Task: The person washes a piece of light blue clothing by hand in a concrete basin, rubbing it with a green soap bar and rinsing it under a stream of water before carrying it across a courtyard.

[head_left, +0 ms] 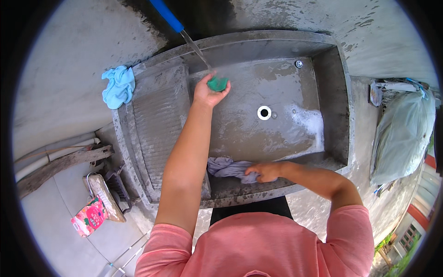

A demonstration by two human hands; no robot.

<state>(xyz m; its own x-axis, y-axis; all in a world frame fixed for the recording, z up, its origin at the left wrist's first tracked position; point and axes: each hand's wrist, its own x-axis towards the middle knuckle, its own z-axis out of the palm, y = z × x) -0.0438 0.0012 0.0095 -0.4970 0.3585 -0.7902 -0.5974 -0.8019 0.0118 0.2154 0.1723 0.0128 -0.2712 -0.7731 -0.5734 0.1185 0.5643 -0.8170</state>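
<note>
Under the stream of water (196, 50), at the left part of the basin, my left hand (210, 93) is cupped round a small green scouring pad (217, 83). Water splashes over the fingers and the pad. My right hand (265, 171) is down at the near wall of the basin, its fingers closed on the right end of a wet grey cloth (226, 167). The cloth lies bunched along the near side of the concrete sink (347, 106), its left end close to the ribbed washboard (161, 115).
A blue hose (167, 16) comes in from above. A white-rimmed drain hole (264, 112) and suds (311, 122) are on the basin floor. A light-blue cloth (118, 87) hangs over the left rim. A pink packet (91, 216) lies lower left; a plastic-covered bundle (401, 129) stands right.
</note>
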